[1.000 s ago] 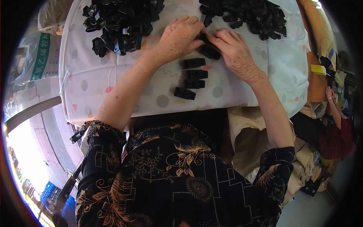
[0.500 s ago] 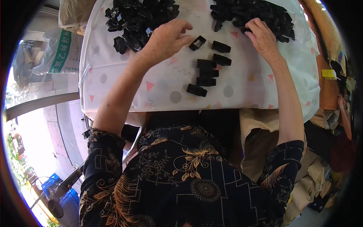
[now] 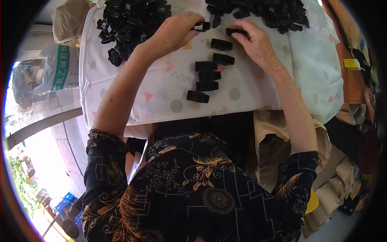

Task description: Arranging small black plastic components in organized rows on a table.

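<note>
My left hand (image 3: 174,33) pinches a small black plastic frame (image 3: 205,27) with a light opening in it, next to the left pile of black parts (image 3: 129,20). In my right hand (image 3: 255,45), thumb and fingers close on a dark black piece (image 3: 233,32), just below the right pile of black parts (image 3: 278,14). Between and below the hands, several black blocks (image 3: 206,66) lie in a loose column on the cloth. The topmost block (image 3: 221,44) is near my right fingertips. My fingers partly hide both held pieces.
A white patterned cloth (image 3: 153,107) covers the table, whose front edge is close to me. Clear plastic bags (image 3: 64,66) are at the left, and an open brown paper bag (image 3: 268,121) hangs below the front edge. Far right, another person's hand (image 3: 367,95) shows.
My left hand has taken hold of the black frame that lay on the cloth. My right hand has come left from the right pile with a black piece. The whole view has shifted slightly.
</note>
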A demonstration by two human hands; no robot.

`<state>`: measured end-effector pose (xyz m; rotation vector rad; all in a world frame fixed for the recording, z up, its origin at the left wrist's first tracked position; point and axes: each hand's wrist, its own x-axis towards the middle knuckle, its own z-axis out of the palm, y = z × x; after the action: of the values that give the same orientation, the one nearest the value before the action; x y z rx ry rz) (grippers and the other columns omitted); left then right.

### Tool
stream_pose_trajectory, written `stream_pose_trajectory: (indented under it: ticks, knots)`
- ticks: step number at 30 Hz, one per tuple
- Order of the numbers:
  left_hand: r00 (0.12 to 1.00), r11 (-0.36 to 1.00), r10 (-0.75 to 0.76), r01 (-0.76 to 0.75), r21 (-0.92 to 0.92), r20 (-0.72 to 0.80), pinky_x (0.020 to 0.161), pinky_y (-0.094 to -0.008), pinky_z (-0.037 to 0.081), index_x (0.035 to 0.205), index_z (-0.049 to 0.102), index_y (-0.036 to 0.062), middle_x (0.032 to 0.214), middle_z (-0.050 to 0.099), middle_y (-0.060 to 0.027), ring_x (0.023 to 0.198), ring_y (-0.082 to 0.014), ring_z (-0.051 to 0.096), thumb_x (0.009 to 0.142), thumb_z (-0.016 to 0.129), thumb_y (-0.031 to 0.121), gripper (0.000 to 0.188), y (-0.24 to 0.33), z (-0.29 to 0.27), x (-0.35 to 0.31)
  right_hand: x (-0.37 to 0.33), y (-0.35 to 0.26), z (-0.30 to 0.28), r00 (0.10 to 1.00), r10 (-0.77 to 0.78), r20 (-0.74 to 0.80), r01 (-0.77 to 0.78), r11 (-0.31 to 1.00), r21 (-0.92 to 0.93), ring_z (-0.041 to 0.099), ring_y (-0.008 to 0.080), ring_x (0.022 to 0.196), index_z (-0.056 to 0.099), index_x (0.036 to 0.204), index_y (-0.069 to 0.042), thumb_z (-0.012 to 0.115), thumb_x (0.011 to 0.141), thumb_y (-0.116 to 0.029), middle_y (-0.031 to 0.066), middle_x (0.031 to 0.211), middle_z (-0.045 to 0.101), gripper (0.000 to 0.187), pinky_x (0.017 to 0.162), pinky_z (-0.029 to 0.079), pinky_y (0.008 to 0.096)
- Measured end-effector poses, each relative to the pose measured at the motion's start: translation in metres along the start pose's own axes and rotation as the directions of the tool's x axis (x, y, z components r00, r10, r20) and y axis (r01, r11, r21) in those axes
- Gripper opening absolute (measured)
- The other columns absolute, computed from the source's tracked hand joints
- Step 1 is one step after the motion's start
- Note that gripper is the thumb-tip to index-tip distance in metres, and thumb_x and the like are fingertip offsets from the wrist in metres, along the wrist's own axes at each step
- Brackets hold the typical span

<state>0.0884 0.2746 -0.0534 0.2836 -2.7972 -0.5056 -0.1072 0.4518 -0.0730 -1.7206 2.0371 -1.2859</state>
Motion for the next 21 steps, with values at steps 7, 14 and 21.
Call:
stream_pose_trajectory:
  ticks: [7, 14, 21]
  knots:
    - [1.0, 0.99, 0.029, -0.03, -0.141, -0.007, 0.081, -0.0411, 0.052, 0.116, 0.059, 0.0057, 0.104, 0.065, -0.0147, 0.093, -0.0337, 0.065, 0.085, 0.066, 0.011, 0.032, 0.033, 0.026, 0.017, -0.03, -0.033, -0.013, 0.93, -0.055, 0.363, 0.086, 0.994, -0.071, 0.065, 0.0253, 0.091, 0.066, 0.111, -0.004, 0.067, 0.085, 0.002, 0.0095, 0.106, 0.066, 0.026, 0.08, 0.052, 0.0325]
    - [0.993, 0.974, -0.119, 0.113, -0.198, -0.02, 0.083, -0.0444, 0.053, 0.111, 0.059, 0.0059, 0.107, 0.06, -0.0121, 0.097, -0.0345, 0.064, 0.081, 0.067, 0.012, 0.031, 0.04, 0.033, 0.006, -0.02, -0.024, -0.011, 0.999, -0.035, 0.027, 0.036, 0.999, -0.034, 0.063, 0.0196, 0.09, 0.066, 0.112, -0.004, 0.067, 0.087, 0.003, 0.0073, 0.105, 0.066, 0.025, 0.078, 0.051, 0.0282]
    - [0.993, 0.971, -0.104, 0.09, -0.221, -0.055, 0.08, -0.0384, 0.054, 0.11, 0.061, 0.0062, 0.102, 0.061, -0.0095, 0.092, -0.0271, 0.067, 0.082, 0.071, 0.013, 0.031, 0.031, 0.037, 0.0, -0.011, -0.022, 0.014, 0.978, -0.207, 0.006, 0.207, 0.971, -0.119, 0.063, 0.0258, 0.091, 0.069, 0.106, -0.007, 0.073, 0.079, -0.003, 0.0065, 0.096, 0.065, 0.027, 0.079, 0.051, 0.0356]
